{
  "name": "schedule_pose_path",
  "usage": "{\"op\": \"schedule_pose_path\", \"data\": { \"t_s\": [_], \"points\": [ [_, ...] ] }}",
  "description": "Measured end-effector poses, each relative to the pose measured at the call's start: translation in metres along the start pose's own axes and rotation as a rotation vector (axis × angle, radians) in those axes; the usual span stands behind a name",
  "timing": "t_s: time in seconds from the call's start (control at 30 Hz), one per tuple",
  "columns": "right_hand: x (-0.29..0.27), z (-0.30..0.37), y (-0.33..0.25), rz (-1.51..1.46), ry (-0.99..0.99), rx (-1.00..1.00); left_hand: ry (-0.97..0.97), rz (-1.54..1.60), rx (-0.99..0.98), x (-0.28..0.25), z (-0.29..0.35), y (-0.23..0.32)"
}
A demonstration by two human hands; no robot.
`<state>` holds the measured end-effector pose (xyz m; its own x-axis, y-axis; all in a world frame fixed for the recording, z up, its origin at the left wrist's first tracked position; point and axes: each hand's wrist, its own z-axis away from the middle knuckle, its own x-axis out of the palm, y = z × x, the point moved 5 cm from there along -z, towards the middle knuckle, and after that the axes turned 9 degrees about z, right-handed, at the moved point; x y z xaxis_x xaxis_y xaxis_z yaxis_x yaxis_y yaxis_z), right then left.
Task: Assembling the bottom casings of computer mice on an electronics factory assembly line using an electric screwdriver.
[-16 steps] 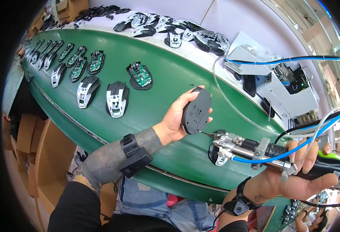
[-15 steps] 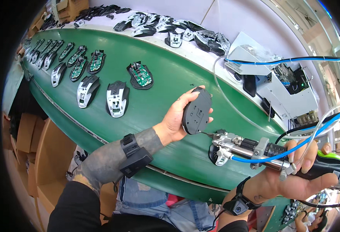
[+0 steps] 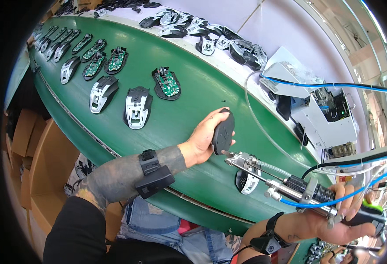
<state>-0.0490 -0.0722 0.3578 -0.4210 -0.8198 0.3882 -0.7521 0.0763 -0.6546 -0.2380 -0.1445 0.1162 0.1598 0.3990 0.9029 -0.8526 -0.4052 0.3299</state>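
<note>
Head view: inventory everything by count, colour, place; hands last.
Held casing: one, black, left hand
Powered screwdriver: one, silver and black, right hand
Work surface: one, green, centre
Circuit boards: at least four, green, work surface
Mouse shells: at least four, grey and black, work surface
Loose shells: many, grey and black, white ledge
Tiny piece: one, dark, beyond left hand
Hoses and cables: several, blue, black, clear, right
Machine: one, white, back right
Boxes: several, brown, lower left
Jeans: one pair, blue, bottom centre
Co-workers: at least two, colour unclear, left edge and lower right
Wrist devices: two, black, one on each arm
Left hand: one, bare, centre
Right hand: one, bare, lower right
</note>
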Motion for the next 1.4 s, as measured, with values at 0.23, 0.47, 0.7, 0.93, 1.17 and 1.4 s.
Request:
{"op": "schedule_pose_path", "data": {
  "t_s": [0.23, 0.47, 0.7, 0.93, 1.17, 1.4],
  "points": [
    [0.026, 0.008, 0.019, 0.078, 0.054, -0.009, -0.127, 0.030, -0.060, 0.013, 0.012, -0.003],
    [0.031, 0.010, 0.023, 0.082, 0.052, -0.007, -0.150, 0.010, -0.031, 0.015, 0.016, 0.002],
    [0.035, 0.011, 0.025, 0.083, 0.031, -0.051, -0.160, 0.020, -0.049, 0.014, 0.020, 0.002],
    [0.047, 0.010, 0.031, 0.077, -0.089, -0.005, -0.225, -0.280, 0.114, 0.018, 0.028, 0.011],
    [0.025, -0.012, -0.004, 0.297, -0.310, 0.169, -0.288, -1.896, 0.727, -0.002, 0.016, 0.006],
    [0.018, -0.015, 0.003, 0.279, -0.074, 0.113, -0.252, -1.435, 0.493, 0.002, 0.023, 0.041]
  ]
}}
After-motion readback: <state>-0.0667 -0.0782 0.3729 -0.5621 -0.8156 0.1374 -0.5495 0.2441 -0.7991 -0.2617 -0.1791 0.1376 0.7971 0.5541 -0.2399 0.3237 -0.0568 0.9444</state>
